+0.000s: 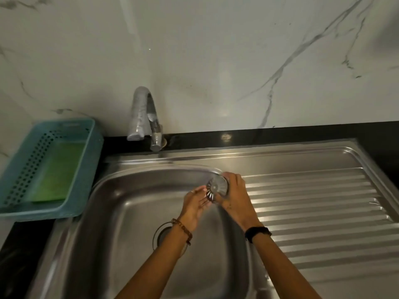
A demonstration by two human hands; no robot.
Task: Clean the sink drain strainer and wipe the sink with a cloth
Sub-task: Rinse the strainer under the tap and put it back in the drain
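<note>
Strainer (217,186) is out of the drain and up over the basin, at about 1 o'clock from the open drain hole (165,236), close to the sink's right rim. Our right hand (236,196) has its grip closed on the strainer's rim, slotted face turned toward us. Our left hand (194,201) sits at 9 o'clock of the strainer with fingers spread and fingertips touching or just short of the slotted face; blur there, so we can't tell which, but that hand holds nothing. We read this as mid-clean of the strainer, rubbing or picking at the slots. Tap (143,117) at 12 o'clock shows no water stream that we can see, and the sink (103,212) looks bare, with no visible debris, though the light is dim. We can't judge how clean the strainer is from here. Still to do, by our estimate: finish the strainer, seat it back in the drain hole, then wipe the sink. No cloth in either hand yet. Nearest candidate is the green pad (57,171) lying in the blue basket (90,134) on the worktop (19,251) at 9 to 10 o'clock of the sink; whether that's the cloth meant, we can't say. Drainboard (313,212) at 3 o'clock carries nothing. Call it roughly a third done, wipe step not started.
</note>
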